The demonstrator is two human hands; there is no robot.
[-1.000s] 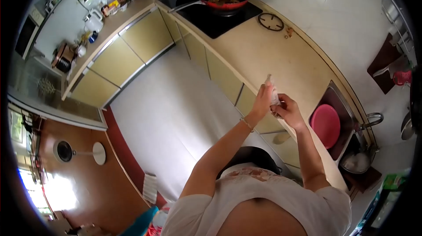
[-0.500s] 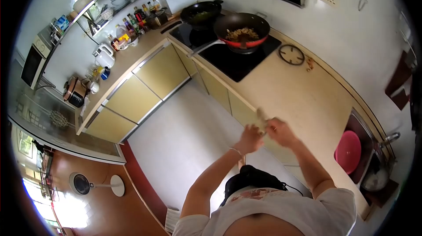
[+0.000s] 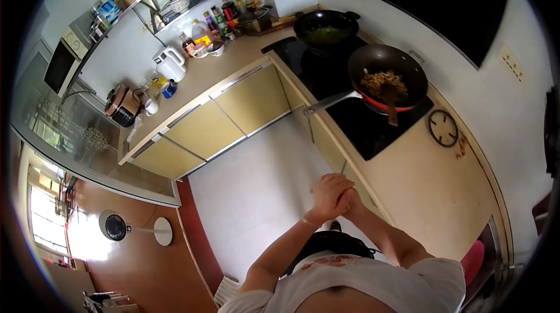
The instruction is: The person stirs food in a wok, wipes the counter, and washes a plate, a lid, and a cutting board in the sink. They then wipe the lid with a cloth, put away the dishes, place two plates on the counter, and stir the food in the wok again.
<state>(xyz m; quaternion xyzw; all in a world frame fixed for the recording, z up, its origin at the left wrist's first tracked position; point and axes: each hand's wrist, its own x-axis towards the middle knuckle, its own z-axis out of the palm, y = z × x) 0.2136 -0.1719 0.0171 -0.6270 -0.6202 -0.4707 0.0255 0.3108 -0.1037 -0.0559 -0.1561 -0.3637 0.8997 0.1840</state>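
Observation:
In front of my waist, beside the counter edge, my left hand [image 3: 328, 192] and my right hand [image 3: 349, 203] press together. The left fingers are bent over the right hand. Whatever lies between the palms, if anything, is hidden. Ahead on the black cooktop [image 3: 367, 141] sits a red frying pan [image 3: 408, 74] with brown chopped food [image 3: 379, 82] in it. A brown spatula [image 3: 393, 116] leans over its near rim. The pan's long handle [image 3: 332, 102] points left past the counter edge. Neither hand touches the pan.
A black wok [image 3: 326, 30] with greens stands behind the pan. On the counter [image 3: 426, 190] are a round trivet [image 3: 443, 128] and small brown scraps [image 3: 462, 145]. A pink basin [image 3: 473, 259] is at the right. Bottles, a white kettle [image 3: 170, 63] and a cooker [image 3: 122, 105] line the left counter.
My hands have come from slightly apart, with a blurred pale thing between them, to pressed together. The view has turned, so the cooktop appears farther right and lower.

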